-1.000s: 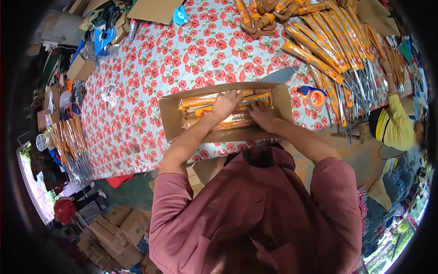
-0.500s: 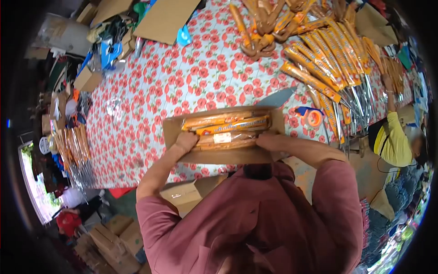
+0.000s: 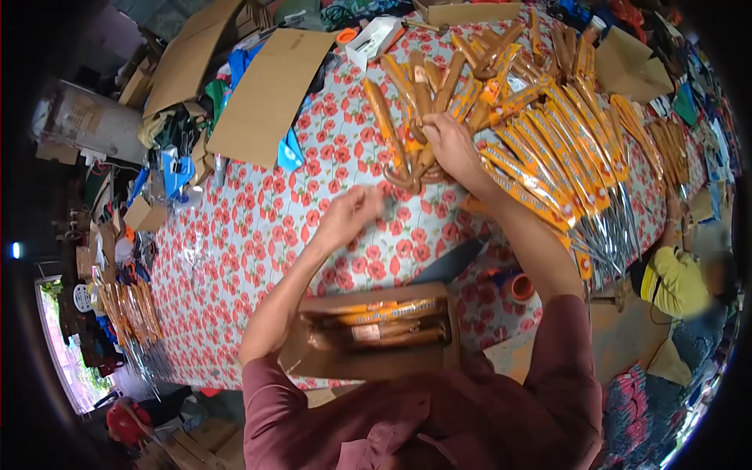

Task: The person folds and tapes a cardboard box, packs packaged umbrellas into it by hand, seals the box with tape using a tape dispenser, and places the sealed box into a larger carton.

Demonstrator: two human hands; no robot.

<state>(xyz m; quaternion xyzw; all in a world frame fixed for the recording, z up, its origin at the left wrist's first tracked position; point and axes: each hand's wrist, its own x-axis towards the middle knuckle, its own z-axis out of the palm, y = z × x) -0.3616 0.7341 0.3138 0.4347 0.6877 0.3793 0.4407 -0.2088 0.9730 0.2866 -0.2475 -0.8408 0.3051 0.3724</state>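
My right hand (image 3: 450, 141) is closed on one of the brown curved-handled packages (image 3: 419, 157) in the pile at the table's upper middle. Left of that pile, my left hand (image 3: 350, 217) is over the flowered cloth, blurred, with its fingers bent; whether it holds anything is unclear. Close to my body stands an open cardboard box (image 3: 368, 364) with several orange-and-brown wrapped packages (image 3: 376, 321) lying lengthwise in it. A row of orange packages (image 3: 548, 157) with metal rods fans out to the right of the pile.
Right of the box lie a tape roll (image 3: 518, 287) and a dark blade-shaped item (image 3: 450, 262). A cardboard sheet (image 3: 270, 98) and a white box (image 3: 374, 41) are at the back. Wrapped packages (image 3: 129, 313) stand at the left edge. A person in yellow (image 3: 677, 282) is at the right.
Both hands have left the box and moved up the table. My right hand has closed on a package in the pile. The view has shifted toward the far side.
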